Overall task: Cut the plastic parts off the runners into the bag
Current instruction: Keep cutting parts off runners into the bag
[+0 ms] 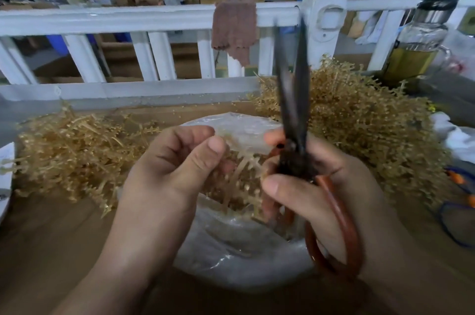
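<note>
With the left hand (177, 168) pinching the runner (244, 168) over the bag (244, 250) and the right hand (308, 194) gripping the open-bladed scissors (293, 99), it is best to snip close so parts drop inside.

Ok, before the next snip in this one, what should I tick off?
1. Scissors held firmly: ok, the right hand grips the red handles.
2. Blades apart: ok, spread and pointing up.
3. Runner held: ok, the left hand pinches it.
4. Bag open beneath the runner: ok.
5. Runner between the blades: not ok, it hangs lower, left of the pivot.
6. Left fingers away from the blades: ok.
</note>
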### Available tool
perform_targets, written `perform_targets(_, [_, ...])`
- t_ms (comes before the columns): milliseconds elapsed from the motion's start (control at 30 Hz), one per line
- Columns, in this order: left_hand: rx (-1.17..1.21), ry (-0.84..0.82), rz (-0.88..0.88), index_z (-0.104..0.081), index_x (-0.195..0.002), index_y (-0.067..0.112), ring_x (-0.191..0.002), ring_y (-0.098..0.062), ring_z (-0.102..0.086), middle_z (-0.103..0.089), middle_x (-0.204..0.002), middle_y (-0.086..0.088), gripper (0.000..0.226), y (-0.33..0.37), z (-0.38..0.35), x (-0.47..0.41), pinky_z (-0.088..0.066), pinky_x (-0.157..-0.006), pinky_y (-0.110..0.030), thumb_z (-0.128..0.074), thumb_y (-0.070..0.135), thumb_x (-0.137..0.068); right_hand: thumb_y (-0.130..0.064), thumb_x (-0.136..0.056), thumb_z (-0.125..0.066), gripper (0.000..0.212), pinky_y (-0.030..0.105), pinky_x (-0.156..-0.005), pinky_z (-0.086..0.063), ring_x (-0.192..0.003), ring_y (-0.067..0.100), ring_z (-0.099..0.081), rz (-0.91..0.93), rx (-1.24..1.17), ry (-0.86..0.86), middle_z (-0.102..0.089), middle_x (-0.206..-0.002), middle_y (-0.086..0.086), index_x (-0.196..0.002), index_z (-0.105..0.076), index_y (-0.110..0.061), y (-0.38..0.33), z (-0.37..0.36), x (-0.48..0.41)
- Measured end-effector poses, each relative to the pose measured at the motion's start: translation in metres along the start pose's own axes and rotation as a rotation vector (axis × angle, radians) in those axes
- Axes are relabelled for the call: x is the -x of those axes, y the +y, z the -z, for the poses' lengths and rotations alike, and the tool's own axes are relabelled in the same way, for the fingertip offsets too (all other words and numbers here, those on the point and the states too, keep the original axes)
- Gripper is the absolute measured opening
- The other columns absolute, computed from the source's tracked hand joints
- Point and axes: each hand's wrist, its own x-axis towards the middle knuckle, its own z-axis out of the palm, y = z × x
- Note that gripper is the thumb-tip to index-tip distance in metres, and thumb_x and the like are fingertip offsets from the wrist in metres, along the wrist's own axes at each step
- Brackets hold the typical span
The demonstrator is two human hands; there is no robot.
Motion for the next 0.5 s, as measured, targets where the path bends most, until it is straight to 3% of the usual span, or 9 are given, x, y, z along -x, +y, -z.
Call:
perform_targets(100, [0.156, -0.012, 0.116, -0.069, -0.109, 0.02, -0.095, -0.023, -0.075, -0.077, -0.105, -0.009, 0.058, -0.0023, 0.001, -0.004, -0.053, -0.085, -0.039, -0.084, 0.05, -0.061, -0.011, -0.083, -0.073, 0.041, 0.033, -0.063, -0.056, -0.068, 0.025, -0.07, 0.072, -0.228, 0.076, -0.066, -0.087, 0.007, -0.121, -0.063, -0.022, 0.0006, 0.0036, -0.0043])
perform_targets(233, [0.328, -0.3, 0.324, -0.06, -0.128, -0.001, -0.108, -0.039, -0.07, -0.071, -0.117, -0.025, 0.096, -0.0007, -0.0009, -0.0032, -0.057, -0.093, -0.047, -0.094, 0.049, -0.054, -0.009, -0.083, -0.073, 0.041, 0.034, -0.062, -0.056, -0.07, 0.025, -0.07, 0.06, -0.368, 0.097, -0.065, -0.088, 0.009, -0.121, -0.063, -0.018, 0.0011, 0.006, -0.0078])
perform_targets(300, [0.422, -0.379, 0.421, -0.056, -0.131, -0.008, -0.097, -0.034, -0.072, -0.068, -0.119, -0.027, 0.106, 0.0021, -0.0042, -0.0018, -0.062, -0.08, -0.038, -0.096, 0.049, -0.051, -0.011, -0.083, -0.074, 0.039, 0.031, -0.06, -0.056, -0.069, 0.022, -0.07, 0.063, -0.321, 0.132, -0.067, -0.088, 0.006, -0.119, -0.065, -0.021, 0.0007, 0.0059, -0.0075])
perform_targets(367, [0.572, -0.391, 0.452, -0.058, -0.128, -0.008, -0.077, -0.021, -0.069, -0.067, -0.109, -0.022, 0.1, 0.0018, -0.0066, -0.001, -0.06, -0.064, -0.03, -0.098, 0.043, -0.051, -0.012, -0.083, -0.073, 0.038, 0.033, -0.06, -0.056, -0.071, 0.024, -0.07, 0.064, -0.313, 0.157, -0.067, -0.087, 0.006, -0.119, -0.064, -0.022, 0.0011, 0.0044, -0.0077])
perform_targets(500, [0.762, -0.44, 0.386, -0.069, -0.121, 0.005, -0.072, -0.015, -0.071, -0.072, -0.097, -0.011, 0.069, 0.0008, -0.0061, 0.0003, -0.058, -0.06, -0.028, -0.093, 0.038, -0.065, -0.01, -0.081, -0.074, 0.037, 0.034, -0.06, -0.056, -0.072, 0.026, -0.071, 0.009, -0.402, 0.181, -0.068, -0.082, 0.004, -0.114, -0.066, -0.023, 0.0041, 0.0004, -0.0099])
